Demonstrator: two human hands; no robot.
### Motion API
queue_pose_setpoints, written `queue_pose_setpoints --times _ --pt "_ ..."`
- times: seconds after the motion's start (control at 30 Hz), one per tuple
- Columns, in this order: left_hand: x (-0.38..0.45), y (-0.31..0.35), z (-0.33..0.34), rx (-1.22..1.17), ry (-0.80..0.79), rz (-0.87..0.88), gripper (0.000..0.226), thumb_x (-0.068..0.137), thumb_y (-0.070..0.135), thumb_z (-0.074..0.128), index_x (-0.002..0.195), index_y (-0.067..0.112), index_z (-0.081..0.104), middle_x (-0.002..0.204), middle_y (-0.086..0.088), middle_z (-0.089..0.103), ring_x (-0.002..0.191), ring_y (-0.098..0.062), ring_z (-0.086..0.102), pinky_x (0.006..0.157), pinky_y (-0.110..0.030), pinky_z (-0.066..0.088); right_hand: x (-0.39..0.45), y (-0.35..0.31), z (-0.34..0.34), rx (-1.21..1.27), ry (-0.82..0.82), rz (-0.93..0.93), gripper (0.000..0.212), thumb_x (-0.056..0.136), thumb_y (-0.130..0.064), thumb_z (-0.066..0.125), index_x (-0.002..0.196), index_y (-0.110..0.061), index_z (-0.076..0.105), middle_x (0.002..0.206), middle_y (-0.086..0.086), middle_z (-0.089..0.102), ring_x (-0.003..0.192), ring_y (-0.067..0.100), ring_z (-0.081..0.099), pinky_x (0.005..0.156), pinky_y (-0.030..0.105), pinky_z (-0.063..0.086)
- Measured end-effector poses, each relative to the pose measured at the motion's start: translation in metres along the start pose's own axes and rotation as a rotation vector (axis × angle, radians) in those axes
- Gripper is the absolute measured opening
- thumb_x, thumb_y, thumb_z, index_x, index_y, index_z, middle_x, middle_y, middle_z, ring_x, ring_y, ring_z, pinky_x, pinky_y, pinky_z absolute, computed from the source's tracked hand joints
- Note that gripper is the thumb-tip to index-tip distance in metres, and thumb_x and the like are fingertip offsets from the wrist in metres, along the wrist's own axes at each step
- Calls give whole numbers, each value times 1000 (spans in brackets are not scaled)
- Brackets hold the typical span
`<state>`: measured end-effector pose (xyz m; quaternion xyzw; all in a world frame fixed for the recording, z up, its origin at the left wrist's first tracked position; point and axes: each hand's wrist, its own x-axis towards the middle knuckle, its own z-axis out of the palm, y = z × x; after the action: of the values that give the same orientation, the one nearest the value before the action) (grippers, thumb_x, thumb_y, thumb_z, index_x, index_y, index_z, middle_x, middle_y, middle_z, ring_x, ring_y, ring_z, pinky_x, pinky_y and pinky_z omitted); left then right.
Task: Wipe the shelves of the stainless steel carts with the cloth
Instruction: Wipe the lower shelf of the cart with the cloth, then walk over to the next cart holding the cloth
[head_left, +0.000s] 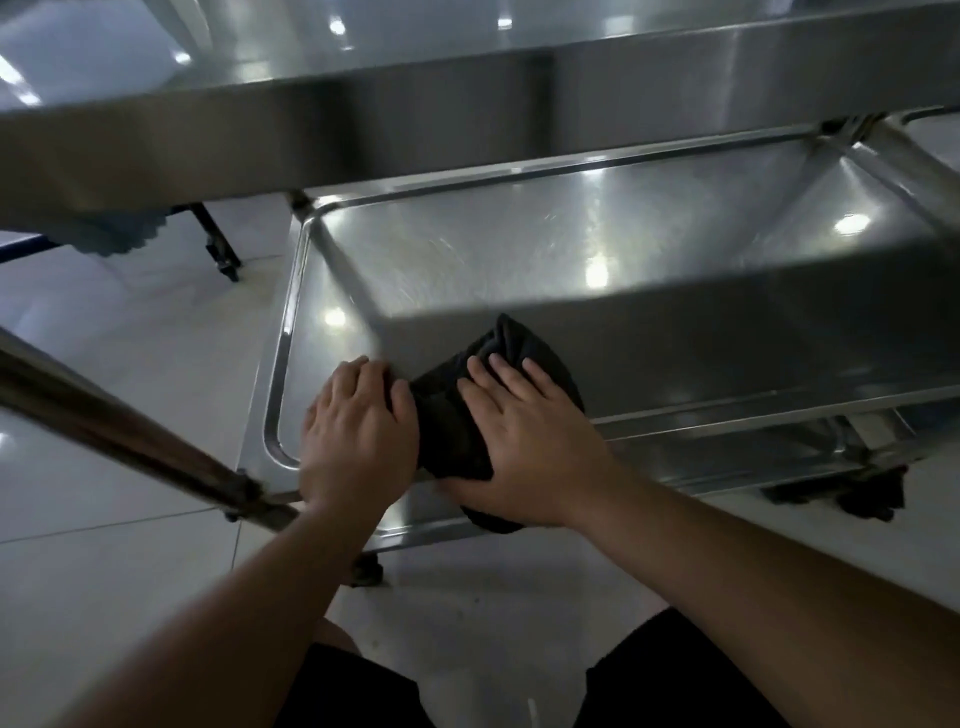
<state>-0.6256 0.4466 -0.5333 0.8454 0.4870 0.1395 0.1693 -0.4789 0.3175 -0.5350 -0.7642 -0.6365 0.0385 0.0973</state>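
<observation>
Your right hand (524, 436) lies flat on the black cloth (457, 415), fingers straight and spread, the thumb tucked along the cloth's near edge, pressing it down onto the lower shelf (467, 260) of the stainless steel cart. Your left hand (356, 431) sits just beside it with fingers bent over the cloth's left end, gathering the fabric there; how firmly it grips you cannot tell from this view.

That cloth is dark, bunched and folded into a thick wad, with creases running across it between your two hands. It lies at the near left part of the shelf, partly over the raised front rim, and a rounded bit of it shows below your right wrist.

Your lower shelf is a shallow tray with a rolled, rounded rim and bright spots of reflected light on its brushed surface; only the cloth and your hands are on it. Above it runs the upper shelf (467, 93), its broad edge crossing the top of the view. A tubular handle (130, 441) slants across at the left, and a caster (872, 493) shows at the right on the pale tiled floor (130, 338).
</observation>
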Motion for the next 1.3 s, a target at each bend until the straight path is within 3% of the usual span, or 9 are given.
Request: queue_pose_setpoints --times 0.1,0.2,0.33,0.43,0.53,0.73,0.83,1.0,1.3 --pt "0 -1 0 -8 -11 2 42 108 47 31 139 26 51 150 -4 49 142 -27 43 122 -52 32 -3 10 -3 -65 -91 -141 93 91 -65 49 165 -15 21 172 5 19 160 22 11 130 42 5" --pt "2 -1 -6 -22 -95 -8 48 108 50 33 145 25 48 158 -4 42 150 -26 35 125 -51 26 -6 6 -11 -10 -126 -170 74 97 -35 57 164 -17 29 170 2 27 159 21 18 130 40 9" --pt "9 -2 -42 -79 -335 -58 58 106 52 45 156 23 39 165 -4 35 150 -29 37 122 -53 35 -14 -16 -39 100 -142 -158 57 87 1 60 143 -11 62 144 9 63 136 28 57 116 42 42" --pt "-9 0 -85 95 -476 17 55 106 44 50 157 23 43 171 -6 25 156 -32 29 120 -57 39 -12 -33 -75 91 -350 -22 46 96 -5 52 138 -19 63 132 7 68 122 32 64 97 42 53" --pt "-51 7 -132 132 -597 10 46 105 37 54 148 22 54 163 -5 38 149 -33 42 114 -55 47 -16 -56 -119 13 -629 21 37 97 -9 54 127 -29 62 115 0 68 102 27 66 73 35 49" --pt "-123 11 -258 192 -763 -141 58 103 48 46 157 27 40 158 0 45 140 -26 48 111 -44 44 -33 -135 -226 -52 -918 4 36 95 -9 53 121 -31 63 101 -1 64 86 22 62 68 34 49" --pt "-146 12 -335 200 -771 -216 55 104 47 45 154 24 43 155 1 47 137 -25 49 106 -43 44 -31 -188 -282 -101 -944 -59 31 94 -9 54 116 -29 62 101 0 66 90 22 65 77 39 56" --pt "-176 -12 -451 161 -749 -320 53 104 47 44 151 23 44 152 -2 49 136 -26 49 106 -43 47 -8 -288 -360 -164 -901 -122 29 90 -12 56 114 -29 58 99 -2 65 91 23 65 73 37 54" --pt "-210 -87 -591 58 -536 -599 54 103 50 43 150 24 45 151 -2 50 133 -28 51 105 -44 48 76 -433 -422 -190 -769 -244 25 91 -15 60 110 -31 58 97 -3 64 88 21 66 78 40 59"
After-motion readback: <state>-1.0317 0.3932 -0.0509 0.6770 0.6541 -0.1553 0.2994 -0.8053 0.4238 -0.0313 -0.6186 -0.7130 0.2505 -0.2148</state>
